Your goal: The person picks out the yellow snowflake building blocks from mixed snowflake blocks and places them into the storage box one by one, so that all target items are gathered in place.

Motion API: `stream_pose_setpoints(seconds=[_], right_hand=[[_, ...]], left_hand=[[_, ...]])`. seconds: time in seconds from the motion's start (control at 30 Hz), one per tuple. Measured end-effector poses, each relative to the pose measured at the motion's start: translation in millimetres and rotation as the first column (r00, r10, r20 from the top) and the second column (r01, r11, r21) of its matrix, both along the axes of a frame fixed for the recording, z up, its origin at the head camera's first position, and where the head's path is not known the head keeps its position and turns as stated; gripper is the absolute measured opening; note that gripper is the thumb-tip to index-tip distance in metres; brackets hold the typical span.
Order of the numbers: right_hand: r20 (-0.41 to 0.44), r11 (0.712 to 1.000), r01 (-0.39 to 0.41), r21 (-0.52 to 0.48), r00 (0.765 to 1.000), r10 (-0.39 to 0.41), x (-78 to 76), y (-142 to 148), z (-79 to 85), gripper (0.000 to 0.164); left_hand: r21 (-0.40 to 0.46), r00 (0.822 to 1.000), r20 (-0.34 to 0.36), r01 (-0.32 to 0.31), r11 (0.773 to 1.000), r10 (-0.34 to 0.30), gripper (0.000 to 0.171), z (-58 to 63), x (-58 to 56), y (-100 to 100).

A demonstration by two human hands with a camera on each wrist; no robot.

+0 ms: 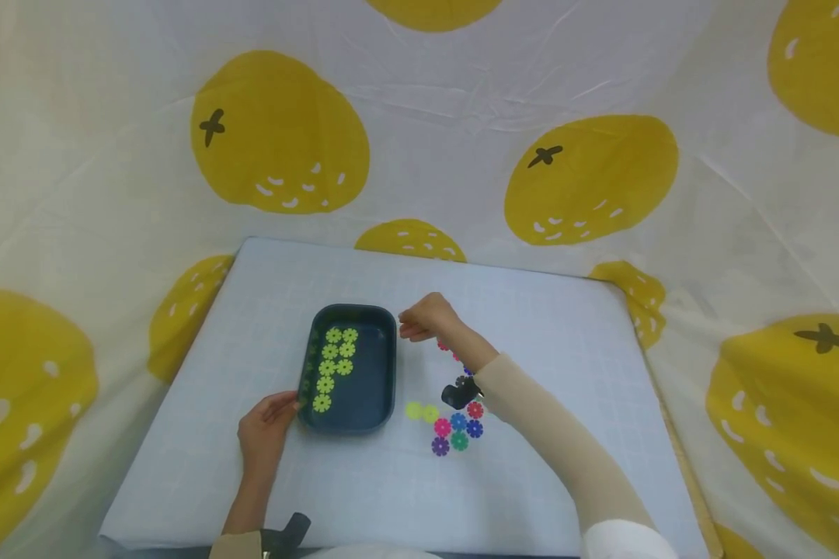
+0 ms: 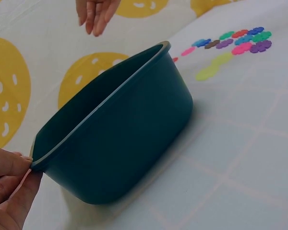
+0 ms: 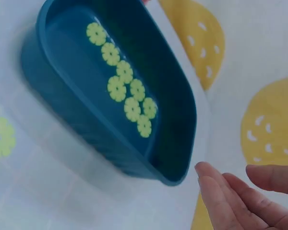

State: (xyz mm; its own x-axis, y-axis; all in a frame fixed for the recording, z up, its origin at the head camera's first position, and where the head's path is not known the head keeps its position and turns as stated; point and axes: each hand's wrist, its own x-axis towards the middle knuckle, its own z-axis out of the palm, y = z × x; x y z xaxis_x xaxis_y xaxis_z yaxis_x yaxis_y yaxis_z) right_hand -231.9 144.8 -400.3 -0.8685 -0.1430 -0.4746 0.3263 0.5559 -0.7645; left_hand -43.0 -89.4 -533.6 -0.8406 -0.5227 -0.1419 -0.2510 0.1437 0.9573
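A dark teal plastic tub (image 1: 370,392) stands on the cloth-covered table. My left hand (image 1: 262,431) pinches its rim at the near left corner, thumb against fingers. Inside the tub, several yellow-green flower-shaped discs (image 3: 117,88) lie flat in two rows along the left side. Just beyond the tub's right rim hovers my right hand (image 1: 429,317). In the right wrist view its thumb and fingers (image 3: 216,201) are apart with nothing between them. Two more yellow-green discs (image 1: 422,412) lie on the cloth right of the tub.
Beside those two lie several flower discs in pink, blue, green and purple (image 1: 440,446); the right forearm partly covers others. A white cloth (image 1: 266,272) covers the table. Behind it hangs a curtain (image 1: 433,85) with large yellow fruit prints.
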Motion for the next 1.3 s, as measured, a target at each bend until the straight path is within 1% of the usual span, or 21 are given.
stream_pose_setpoints(seconds=[0.1,0.27,0.4,0.53,0.63,0.7,0.8,0.9,1.03,1.1,1.17,1.3], right_hand=[[0.017,0.999,0.036,0.010,0.999,-0.036,-0.9,12,-0.2,0.022],[0.052,0.997,0.075,0.000,0.996,-0.075,-2.3,32,-3.3,0.024],[0.089,0.994,0.110,-0.022,0.990,-0.108,-2.6,50,-12.2,0.025],[0.131,0.983,0.178,-0.054,0.977,-0.169,-1.3,68,-23.6,0.026],[0.171,0.972,0.232,-0.048,0.960,-0.221,1.8,80,-33.3,0.027],[0.188,0.966,0.255,-0.037,0.951,-0.244,5.3,87,-41.0,0.026],[0.202,0.957,0.287,-0.047,0.941,-0.273,12.2,96,-56.1,0.025],[0.220,0.949,0.310,-0.060,0.931,-0.291,18.6,100,-71.7,0.025],[0.259,0.933,0.355,-0.058,0.908,-0.330,27.0,102,-89.6,0.024],[0.266,0.929,0.366,-0.047,0.901,-0.342,31.3,103,-97.6,0.024],[0.259,0.932,0.362,-0.033,0.903,-0.342,35.8,102,-104.8,0.023],[0.216,0.940,0.334,0.067,0.915,-0.340,44.0,98,-116.0,0.025]], left_hand=[[0.006,1.000,-0.004,0.002,1.000,-0.002,0.022,0.9,-0.1,0],[-0.001,1.000,-0.014,0.002,1.000,-0.002,0.022,2.1,0.6,0],[-0.008,1.000,-0.004,-0.002,1.000,0.002,0.022,0.8,0.4,0],[-0.006,1.000,-0.020,-0.005,1.000,0.005,0.023,-1.5,-1.4,-1],[0.000,1.000,-0.029,-0.003,1.000,0.003,0.023,-2.1,-2.1,-2],[0.005,1.000,-0.019,0.000,1.000,0.000,0.023,-1.8,-2.1,-3],[0.011,1.000,-0.003,0.007,1.000,-0.007,0.023,-0.5,-1.9,-2],[0.015,1.000,-0.003,0.008,1.000,-0.008,0.023,-0.6,-1.7,-3],[0.019,1.000,-0.012,0.007,1.000,-0.007,0.023,-1.8,-2.0,-4],[0.020,1.000,-0.013,0.006,1.000,-0.006,0.023,-2.2,-2.3,-5],[0.022,1.000,-0.013,0.005,1.000,-0.005,0.023,-2.3,-2.7,-5],[0.030,1.000,-0.010,0.008,1.000,-0.007,0.023,-3.1,-3.8,-5]])
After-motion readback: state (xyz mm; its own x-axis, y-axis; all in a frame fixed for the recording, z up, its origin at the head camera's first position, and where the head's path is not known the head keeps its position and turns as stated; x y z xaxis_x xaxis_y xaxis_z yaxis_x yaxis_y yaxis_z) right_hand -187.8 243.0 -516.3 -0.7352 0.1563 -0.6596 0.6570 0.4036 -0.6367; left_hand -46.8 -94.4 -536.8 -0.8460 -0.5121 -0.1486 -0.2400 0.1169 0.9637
